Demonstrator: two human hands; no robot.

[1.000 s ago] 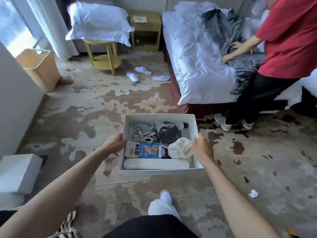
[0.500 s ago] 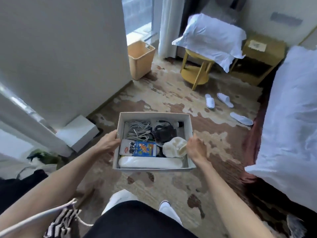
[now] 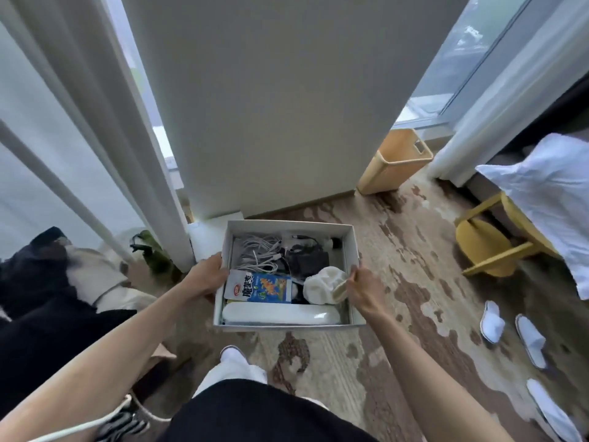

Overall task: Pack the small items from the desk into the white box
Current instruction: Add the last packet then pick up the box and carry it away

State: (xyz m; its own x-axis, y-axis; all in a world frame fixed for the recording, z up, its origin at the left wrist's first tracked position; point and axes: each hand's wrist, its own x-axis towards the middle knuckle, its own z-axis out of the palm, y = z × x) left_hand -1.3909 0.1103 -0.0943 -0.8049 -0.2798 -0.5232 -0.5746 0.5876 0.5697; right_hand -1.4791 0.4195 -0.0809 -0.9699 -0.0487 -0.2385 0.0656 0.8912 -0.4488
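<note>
The white box [image 3: 348, 250] is held in the air above the patterned carpet [image 3: 414, 282], in the centre of the view, and is already packed: white cables [image 3: 258, 256] at its 11 o'clock, a black pouch [image 3: 307, 262] in the middle, a blue snack packet [image 3: 259, 287] at 8, a cream cloth [image 3: 323, 285] at 4. The left hand [image 3: 207, 277] is clamped on its 9 o'clock wall and the right hand [image 3: 361, 290] on its 3 o'clock wall. A wooden bin [image 3: 395, 162] stands at 1 o'clock, white slippers [image 3: 492, 320] at 4.

White box [image 3: 349, 247] open, level, packed: cables, snack packet, cloth.
</note>
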